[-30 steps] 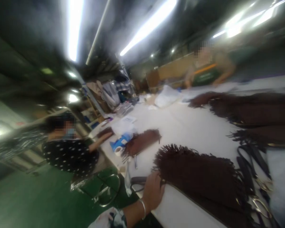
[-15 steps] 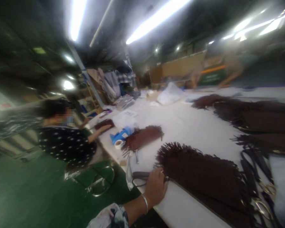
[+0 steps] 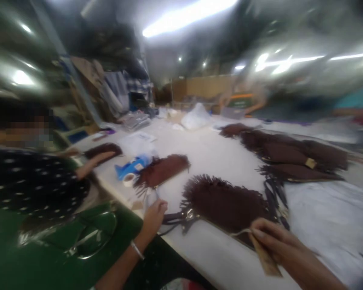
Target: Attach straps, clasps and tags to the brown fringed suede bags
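While the right hand (image 3: 272,241) keeps a narrow grip on one tan strip (image 3: 264,257) at the near edge of one fringed brown bag (image 3: 226,203) on the desk (image 3: 224,149), the left hand (image 3: 155,213) curls by its dark strap (image 3: 174,219); I cannot tell its grip. Positioning seems in hand, and any further move calls for a steady pinch. Beyond lie one smaller fringed piece (image 3: 161,169), one blue dispenser (image 3: 133,165) and roughly four stacked bags (image 3: 290,155).

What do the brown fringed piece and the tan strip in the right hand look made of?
The brown fringed piece: likely suede or soft leather, matte, with edges cut into thin tassels. The tan strip, held by the right hand: flat, stiff, dull, perhaps card or wood; blur leaves it open.
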Tool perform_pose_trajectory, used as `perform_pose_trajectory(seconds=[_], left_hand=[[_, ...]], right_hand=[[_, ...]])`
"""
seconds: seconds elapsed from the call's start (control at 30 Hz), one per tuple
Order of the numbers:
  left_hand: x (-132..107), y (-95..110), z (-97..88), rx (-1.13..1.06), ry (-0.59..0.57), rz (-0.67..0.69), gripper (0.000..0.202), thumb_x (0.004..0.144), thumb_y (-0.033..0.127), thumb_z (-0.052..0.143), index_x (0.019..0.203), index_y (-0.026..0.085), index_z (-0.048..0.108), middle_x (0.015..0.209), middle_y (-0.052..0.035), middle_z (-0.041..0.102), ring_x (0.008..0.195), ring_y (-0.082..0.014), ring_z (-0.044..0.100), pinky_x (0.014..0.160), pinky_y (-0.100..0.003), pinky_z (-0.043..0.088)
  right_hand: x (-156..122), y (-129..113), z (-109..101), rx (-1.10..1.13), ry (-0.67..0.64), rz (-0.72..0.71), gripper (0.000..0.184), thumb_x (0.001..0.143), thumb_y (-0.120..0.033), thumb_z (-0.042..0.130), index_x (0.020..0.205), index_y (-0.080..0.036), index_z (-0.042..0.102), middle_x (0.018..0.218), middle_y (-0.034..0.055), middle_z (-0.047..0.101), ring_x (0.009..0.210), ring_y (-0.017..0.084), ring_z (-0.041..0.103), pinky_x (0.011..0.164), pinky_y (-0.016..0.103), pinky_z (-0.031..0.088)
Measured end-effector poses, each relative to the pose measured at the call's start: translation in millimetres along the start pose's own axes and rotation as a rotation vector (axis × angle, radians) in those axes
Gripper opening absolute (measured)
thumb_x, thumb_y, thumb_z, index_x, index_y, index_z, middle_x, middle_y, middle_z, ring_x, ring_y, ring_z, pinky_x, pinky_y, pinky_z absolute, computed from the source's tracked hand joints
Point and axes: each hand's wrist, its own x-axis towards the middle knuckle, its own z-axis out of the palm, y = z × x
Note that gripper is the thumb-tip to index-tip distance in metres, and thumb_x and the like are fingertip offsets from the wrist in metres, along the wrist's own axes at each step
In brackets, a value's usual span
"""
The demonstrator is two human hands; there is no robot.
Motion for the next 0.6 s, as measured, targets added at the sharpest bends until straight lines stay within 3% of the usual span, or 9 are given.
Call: perform_pose_trajectory(seconds=[0.07, 0.17, 0.23, 0.3, 0.37, 0.43, 0.6], left_hand=[[-10, 15, 11.1, -0.301, -0.175, -0.049, 0.038, 0.091, 0.045, 0.041, 0.115, 0.02, 0.056, 0.089, -0.0056, 0.069, 0.075, -0.0184, 0.064, 0.07, -0.031, 0.049], [-29, 43, 31.2, -0.712, -0.505, -0.028, 0.056, 0.089, 0.057, 0.042, 0.133, 0.022, 0.045, 0.118, -0.0134, 0.063, 0.069, -0.0163, 0.065, 0.057, -0.028, 0.048], [-38, 53, 42.1, -0.849, -0.765, -0.077, 0.061, 0.089, 0.062, 0.036, 0.13, 0.019, 0.048, 0.118, -0.0173, 0.062, 0.06, -0.0147, 0.065, 0.049, -0.025, 0.044], [-45, 49, 49.8, -0.86, -0.942, -0.151, 0.06, 0.088, 0.062, 0.037, 0.118, 0.014, 0.057, 0.102, -0.0165, 0.068, 0.051, -0.0122, 0.061, 0.045, -0.022, 0.039], [-49, 35, 54.4, -0.795, -0.969, -0.205, 0.05, 0.084, 0.056, 0.051, 0.103, 0.011, 0.063, 0.085, -0.0116, 0.069, 0.046, -0.0095, 0.056, 0.043, -0.02, 0.036], [-50, 17, 56.4, -0.705, -0.899, -0.249, 0.038, 0.078, 0.046, 0.06, 0.092, 0.011, 0.065, 0.076, -0.0065, 0.068, 0.043, -0.0076, 0.053, 0.04, -0.018, 0.033], [-53, -7, 54.8, -0.558, -0.689, -0.291, 0.028, 0.08, 0.036, 0.051, 0.087, 0.012, 0.062, 0.069, -0.002, 0.065, 0.037, -0.0059, 0.047, 0.038, -0.018, 0.028]], right_hand=[[15, -6, 22, 0.084, -0.103, 0.047, 0.033, 0.078, -0.049, 0.069, 0.085, -0.018, 0.06, 0.074, -0.0007, 0.053, 0.066, 0.012, 0.049, 0.057, 0.023, 0.039], [36, -16, 58, 0.102, -0.23, 0.071, 0.032, 0.077, -0.046, 0.07, 0.086, -0.018, 0.06, 0.074, -0.0015, 0.051, 0.065, 0.01, 0.045, 0.058, 0.022, 0.036], [44, -22, 76, 0.069, -0.292, 0.071, 0.032, 0.078, -0.046, 0.069, 0.087, -0.017, 0.06, 0.073, -0.0016, 0.051, 0.064, 0.01, 0.044, 0.058, 0.022, 0.035], [51, -23, 83, 0.027, -0.31, 0.061, 0.032, 0.079, -0.047, 0.067, 0.088, -0.017, 0.061, 0.073, -0.0012, 0.053, 0.065, 0.01, 0.045, 0.058, 0.023, 0.036], [57, -18, 82, -0.028, -0.284, 0.045, 0.03, 0.08, -0.046, 0.066, 0.089, -0.017, 0.061, 0.074, -0.0012, 0.054, 0.066, 0.011, 0.047, 0.059, 0.023, 0.036], [63, -7, 78, -0.106, -0.248, 0.046, 0.028, 0.08, -0.044, 0.064, 0.089, -0.018, 0.062, 0.073, -0.0021, 0.056, 0.066, 0.011, 0.048, 0.06, 0.023, 0.037], [73, 35, 74, -0.528, -0.189, -0.037, 0.016, 0.086, -0.033, 0.051, 0.088, -0.02, 0.061, 0.078, -0.0006, 0.064, 0.073, 0.016, 0.058, 0.067, 0.027, 0.043]])
